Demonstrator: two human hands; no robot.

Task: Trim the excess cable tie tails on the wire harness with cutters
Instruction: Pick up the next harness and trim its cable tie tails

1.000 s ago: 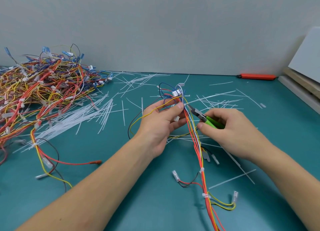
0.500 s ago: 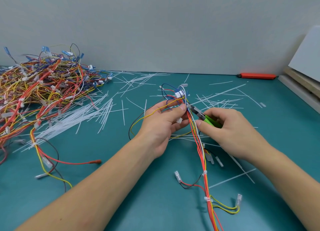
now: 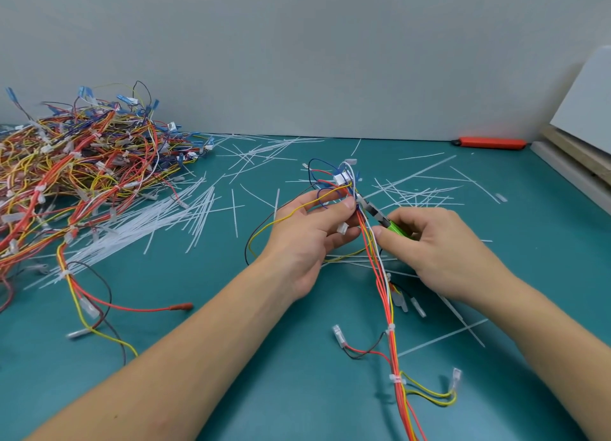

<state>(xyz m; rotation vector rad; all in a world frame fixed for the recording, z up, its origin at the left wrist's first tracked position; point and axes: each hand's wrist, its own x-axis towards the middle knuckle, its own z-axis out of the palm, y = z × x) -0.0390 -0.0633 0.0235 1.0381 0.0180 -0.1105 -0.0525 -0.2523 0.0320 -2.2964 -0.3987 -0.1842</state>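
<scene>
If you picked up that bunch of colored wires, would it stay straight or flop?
Probably flop: the wire harness already droops from the left hand and curves across the table. It likely feels light, since a few fingers pinch it. Its branches may dangle and snag.

1. The wire harness [image 3: 380, 268] is a bundle of red, orange, yellow and white wires, held above the teal table and running from a cluster of white connectors down toward the bottom edge of the view.
2. White cable ties [image 3: 391, 327] bind the bundle at intervals; short branches end in clear-sleeved terminals.
3. A yellow and a black wire loop out to the left of the bundle's upper end.
4. The cutters [image 3: 380, 217] have green handles and grey metal jaws, lying tilted, with the tips against the harness just below the connectors.
</scene>
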